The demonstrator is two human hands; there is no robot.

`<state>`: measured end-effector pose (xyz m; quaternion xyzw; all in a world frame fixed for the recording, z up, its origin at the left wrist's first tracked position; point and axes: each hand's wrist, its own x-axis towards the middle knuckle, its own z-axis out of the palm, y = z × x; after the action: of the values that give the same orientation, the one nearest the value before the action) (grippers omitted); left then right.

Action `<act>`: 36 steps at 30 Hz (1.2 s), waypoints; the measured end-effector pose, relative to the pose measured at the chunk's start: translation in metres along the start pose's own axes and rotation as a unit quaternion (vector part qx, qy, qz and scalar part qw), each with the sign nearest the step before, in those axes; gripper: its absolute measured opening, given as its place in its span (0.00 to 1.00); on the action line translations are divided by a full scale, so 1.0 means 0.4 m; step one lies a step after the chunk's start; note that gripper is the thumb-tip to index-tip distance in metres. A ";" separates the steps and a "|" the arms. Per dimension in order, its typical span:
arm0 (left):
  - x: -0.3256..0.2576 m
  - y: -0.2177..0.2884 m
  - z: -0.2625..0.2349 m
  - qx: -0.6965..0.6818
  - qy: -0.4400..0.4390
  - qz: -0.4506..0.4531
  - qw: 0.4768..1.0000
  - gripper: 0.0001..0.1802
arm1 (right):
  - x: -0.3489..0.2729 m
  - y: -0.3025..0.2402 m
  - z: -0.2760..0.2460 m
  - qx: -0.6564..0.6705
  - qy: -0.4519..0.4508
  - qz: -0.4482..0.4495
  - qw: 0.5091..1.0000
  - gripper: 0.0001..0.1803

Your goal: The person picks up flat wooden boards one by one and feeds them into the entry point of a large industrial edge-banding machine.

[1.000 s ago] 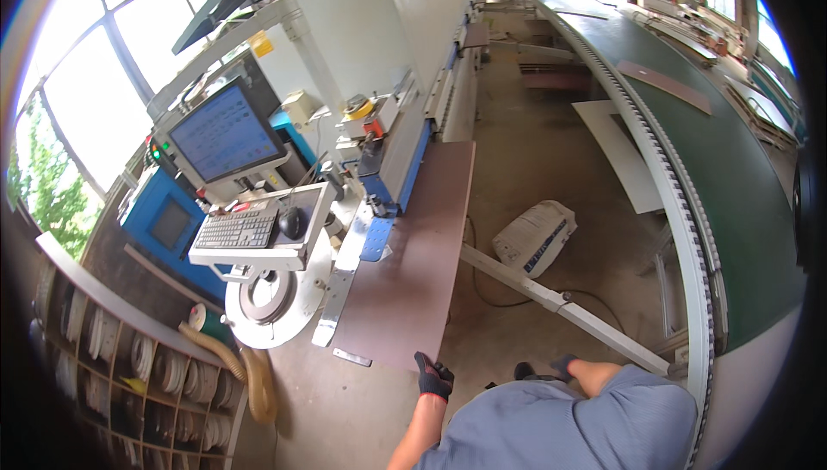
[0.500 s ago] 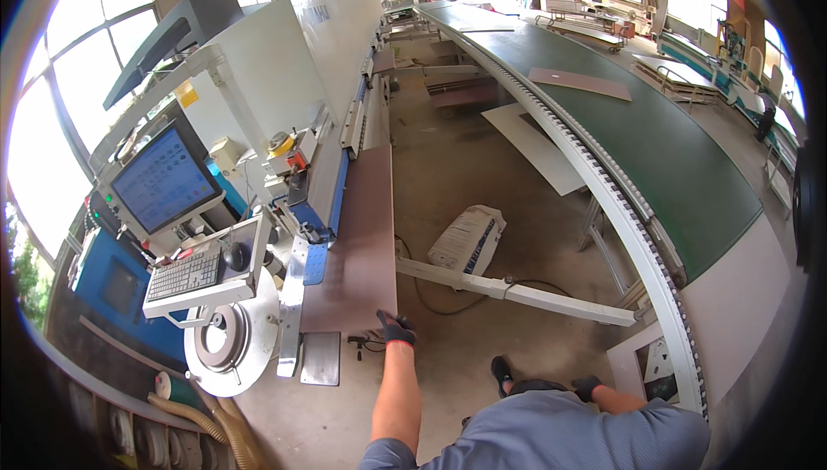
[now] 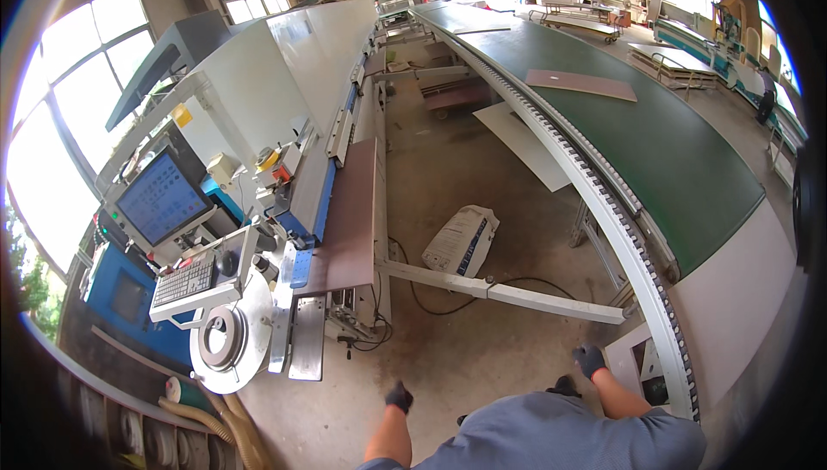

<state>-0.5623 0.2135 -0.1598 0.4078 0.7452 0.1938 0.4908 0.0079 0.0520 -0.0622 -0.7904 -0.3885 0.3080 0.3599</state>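
Note:
My left hand (image 3: pixel 399 397), in a dark glove, hangs over the floor near the end of the machine. It holds nothing, its fingers loosely apart. A flat brown board (image 3: pixel 351 211) lies along the side of the edge-banding machine (image 3: pixel 301 65), apart from my hand. My right hand (image 3: pixel 589 361), gloved too, is low beside the white conveyor frame (image 3: pixel 642 272). Its fingers are slightly bent and nothing shows in them.
A computer monitor (image 3: pixel 164 197) and keyboard (image 3: pixel 183 286) stand at left above a round reel (image 3: pixel 226 341). The green conveyor belt (image 3: pixel 620 134) carries a narrow brown panel (image 3: pixel 581 85). A white sack (image 3: pixel 461 242) lies on the floor behind a low crossbar (image 3: pixel 517 292).
My left hand has let go of the brown board and dropped back. The board has moved farther along the machine, away from me. My right hand has risen slightly.

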 end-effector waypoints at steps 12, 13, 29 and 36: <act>-0.451 -0.105 0.441 0.285 -0.216 0.019 0.933 0.26 | 0.343 -0.148 -0.572 0.256 0.290 -0.165 0.907 0.12; -0.464 -0.067 0.480 0.258 -0.211 0.022 0.942 0.26 | 0.379 -0.082 -0.612 0.269 0.297 -0.130 0.907 0.12; -0.665 0.342 0.759 0.283 -0.251 0.200 0.904 0.20 | 0.358 0.504 -0.815 0.551 0.282 0.256 0.743 0.24; -0.730 0.408 0.782 0.371 -0.282 0.166 0.869 0.21 | 0.381 0.586 -0.856 0.539 0.233 0.323 0.743 0.24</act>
<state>-0.1617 0.0423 -0.0183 0.7149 0.5132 -0.1415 0.4533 0.4398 -0.0364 -0.0944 -0.5901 0.2162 0.3704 0.6840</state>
